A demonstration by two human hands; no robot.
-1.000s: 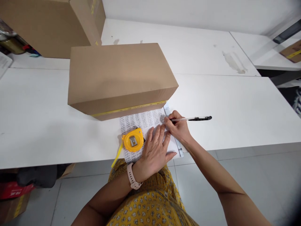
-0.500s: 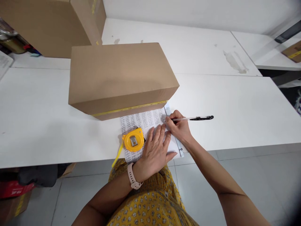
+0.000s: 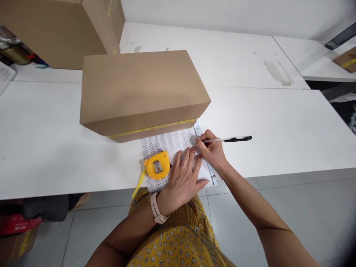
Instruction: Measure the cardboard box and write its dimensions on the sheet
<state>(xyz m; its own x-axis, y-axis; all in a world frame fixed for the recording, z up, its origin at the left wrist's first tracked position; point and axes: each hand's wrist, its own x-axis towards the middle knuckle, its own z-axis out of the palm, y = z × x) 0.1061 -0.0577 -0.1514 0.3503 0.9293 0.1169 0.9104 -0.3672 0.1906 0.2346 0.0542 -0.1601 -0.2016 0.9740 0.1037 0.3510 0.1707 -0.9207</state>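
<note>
My right hand (image 3: 210,148) is closed around a pen (image 3: 236,139), its tip down at the upper right of a sheet of paper (image 3: 178,142). Columns of handwriting cover much of the sheet. My left hand (image 3: 185,172) lies flat on the paper with fingers stretched out, just beside the right hand. To its left a yellow tape measure (image 3: 157,165) rests on the sheet, its yellow strip hanging past the table edge. Behind the paper stands a closed cardboard box (image 3: 144,85) with yellow tape along its front side; it hides the sheet's far edge.
A larger cardboard box (image 3: 61,33) stands at the back left, near assorted small items (image 3: 16,52). The white table (image 3: 267,129) ends at a front edge close to my body. Under its left side are a red package (image 3: 19,223) and another box.
The view has shifted very slightly. Both hands, the pen, the tape measure and the box keep nearly the same places.
</note>
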